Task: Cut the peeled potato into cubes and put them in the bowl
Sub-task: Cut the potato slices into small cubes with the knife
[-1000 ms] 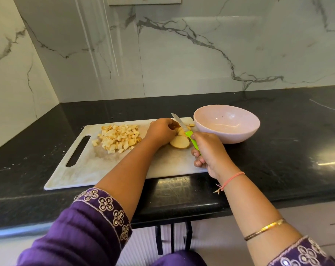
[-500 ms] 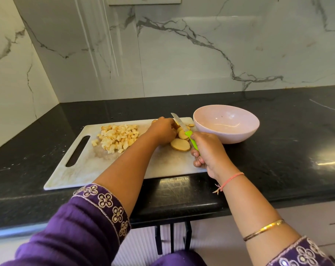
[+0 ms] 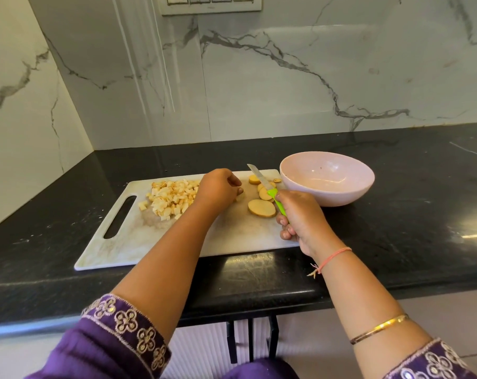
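The potato is seen in two states on the cutting board. A heap of cubes, pale and rough-edged with browned faces, is piled toward nine o'clock of the board's middle. A few round slices, flat, buff-coloured and darker at the rim, are spread toward two o'clock. The dicing is judged to be well past half done (the slices are yet to be cubed). The second part is not begun: nothing of the potato is seen in the bowl, which is set on the surface at three o'clock of the board, close against its far corner. The bowl is smooth, matt pink, shallow and round.

The knife is grasped by its bright green handle in the right hand, the grip clenched round it and the narrow steel blade pointed to eleven o'clock above the slices. The left hand is curled beside the heap, with a small pale piece at its fingertips. Whether that piece is pinched or merely touched cannot be told. The board is white, marbled and scuffed, with a slot handle at its nine o'clock end. The surface is polished black stone.
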